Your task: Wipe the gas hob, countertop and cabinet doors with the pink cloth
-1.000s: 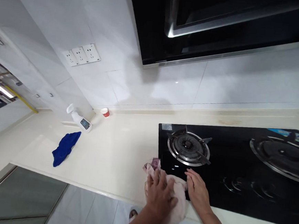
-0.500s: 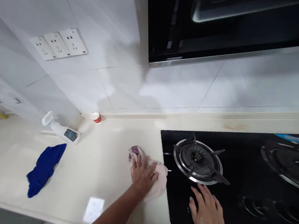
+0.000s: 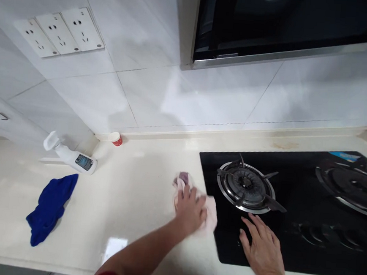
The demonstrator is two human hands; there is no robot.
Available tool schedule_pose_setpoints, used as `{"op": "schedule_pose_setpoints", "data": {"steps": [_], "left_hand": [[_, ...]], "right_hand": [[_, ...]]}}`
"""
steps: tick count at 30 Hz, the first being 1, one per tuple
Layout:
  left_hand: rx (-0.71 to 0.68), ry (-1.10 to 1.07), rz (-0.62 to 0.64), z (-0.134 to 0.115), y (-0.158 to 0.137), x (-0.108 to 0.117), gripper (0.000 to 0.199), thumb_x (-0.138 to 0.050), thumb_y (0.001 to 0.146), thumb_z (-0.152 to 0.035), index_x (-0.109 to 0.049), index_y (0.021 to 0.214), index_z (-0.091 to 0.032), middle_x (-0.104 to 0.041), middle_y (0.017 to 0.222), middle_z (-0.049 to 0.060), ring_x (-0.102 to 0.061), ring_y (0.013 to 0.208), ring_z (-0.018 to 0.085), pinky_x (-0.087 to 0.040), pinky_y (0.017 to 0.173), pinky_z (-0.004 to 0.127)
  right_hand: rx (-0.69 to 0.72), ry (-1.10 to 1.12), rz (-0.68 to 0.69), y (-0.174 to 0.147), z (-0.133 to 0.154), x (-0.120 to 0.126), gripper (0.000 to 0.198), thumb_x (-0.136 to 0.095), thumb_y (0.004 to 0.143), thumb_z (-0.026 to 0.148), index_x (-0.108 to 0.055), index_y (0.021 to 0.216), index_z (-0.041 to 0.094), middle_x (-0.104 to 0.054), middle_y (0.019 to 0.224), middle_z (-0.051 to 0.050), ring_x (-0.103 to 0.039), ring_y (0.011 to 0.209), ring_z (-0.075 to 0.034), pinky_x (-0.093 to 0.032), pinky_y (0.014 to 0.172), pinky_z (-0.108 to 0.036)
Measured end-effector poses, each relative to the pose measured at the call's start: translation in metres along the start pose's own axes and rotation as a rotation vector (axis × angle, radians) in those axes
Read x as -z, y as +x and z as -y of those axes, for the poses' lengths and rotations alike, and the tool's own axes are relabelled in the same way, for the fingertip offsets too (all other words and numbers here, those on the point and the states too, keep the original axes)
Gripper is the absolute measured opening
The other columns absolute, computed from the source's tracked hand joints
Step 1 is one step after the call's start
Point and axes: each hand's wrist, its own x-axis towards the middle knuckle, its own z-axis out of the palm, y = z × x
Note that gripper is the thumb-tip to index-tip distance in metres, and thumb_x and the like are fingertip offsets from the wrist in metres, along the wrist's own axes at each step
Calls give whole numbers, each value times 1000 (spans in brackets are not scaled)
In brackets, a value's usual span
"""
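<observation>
My left hand presses down on a pale pink cloth, its fingers curved over the fabric. One end of the cloth is bunched and purplish, and its right part overlaps the left edge of the black gas stove. Fingers apart and holding nothing, my right hand rests on the stove's glass top. Just beyond those fingertips sits the left burner with its dark pan supports.
On the left of the pale counter lie a crumpled blue cloth and a tilted white spray bottle. A small red-and-white paper cup stands by the wall. Wall sockets and a black range hood are above.
My left hand has slid the pink cloth to the right, up against the stove's edge. My right hand stays on the stove top. The view has shifted slightly.
</observation>
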Motion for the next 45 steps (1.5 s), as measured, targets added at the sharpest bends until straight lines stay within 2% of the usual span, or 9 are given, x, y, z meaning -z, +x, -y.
{"op": "schedule_pose_setpoints", "data": {"steps": [7, 11, 16, 21, 29, 33, 36, 40, 45], "left_hand": [[-262, 29, 83, -16, -102, -43, 35, -61, 88, -52, -66, 122, -49, -52, 151, 1, -47, 139, 36, -41, 106, 60], [-22, 30, 3, 14, -54, -10, 50, -61, 86, -60, -62, 133, -42, -33, 164, 3, -30, 148, 42, -36, 113, 62], [156, 94, -83, 60, 37, 28, 43, -61, 95, -46, -59, 131, -23, -54, 143, 11, -56, 125, 27, -49, 105, 52], [252, 141, -123, 96, 45, 44, 41, -62, 95, -42, -58, 129, -19, -60, 131, 10, -62, 112, 23, -56, 95, 46], [401, 270, -136, 94, -58, 85, 48, -62, 94, -43, -55, 137, -23, -50, 148, 11, -51, 131, 29, -45, 109, 55], [338, 277, -111, 47, -135, 62, 51, -62, 89, -49, -54, 140, -43, -31, 165, 5, -29, 150, 39, -40, 108, 55], [176, 255, -75, 20, -155, 35, 65, -65, 79, -66, -49, 141, -53, -31, 165, 3, -31, 147, 45, -42, 102, 57], [104, 189, 36, 21, -109, 18, 64, -56, 83, -69, -45, 144, -52, -32, 165, 5, -38, 143, 44, -40, 105, 61], [251, 142, -32, 71, -15, 24, 52, -48, 91, -62, -54, 140, -47, -34, 163, 6, -34, 146, 43, -34, 109, 63]], "right_hand": [[34, -22, -49, -1, -1, -4, 48, -31, 96, 48, -60, 123, 20, -58, 139, -11, -51, 132, -30, -39, 105, -50], [29, -32, -38, -2, -5, -8, 51, -30, 96, 51, -59, 125, 20, -59, 137, -11, -53, 128, -31, -41, 101, -50], [34, -49, -8, -3, -8, -5, 51, -29, 97, 52, -59, 125, 21, -59, 137, -9, -54, 127, -29, -42, 99, -48], [56, -48, -8, -3, -10, -5, 51, -29, 97, 51, -59, 126, 23, -59, 137, -9, -54, 127, -29, -43, 97, -48], [37, -49, -24, -5, -4, -7, 54, -27, 95, 49, -57, 130, 20, -56, 140, -14, -53, 128, -33, -42, 101, -53], [67, -84, -40, -6, 21, -17, 62, -26, 96, 55, -57, 129, 12, -52, 142, -22, -44, 137, -38, -36, 109, -60], [295, -20, 46, 12, 52, -30, 54, -31, 98, 51, -60, 128, 18, -52, 145, -15, -43, 140, -31, -32, 116, -55], [293, 0, 100, 53, 88, -55, 52, -26, 100, 42, -59, 133, 20, -47, 152, -10, -36, 146, -28, -30, 118, -51], [178, -28, 69, 69, 96, -76, 57, -21, 100, 43, -58, 133, 14, -44, 154, -13, -31, 148, -28, -26, 120, -52]]}}
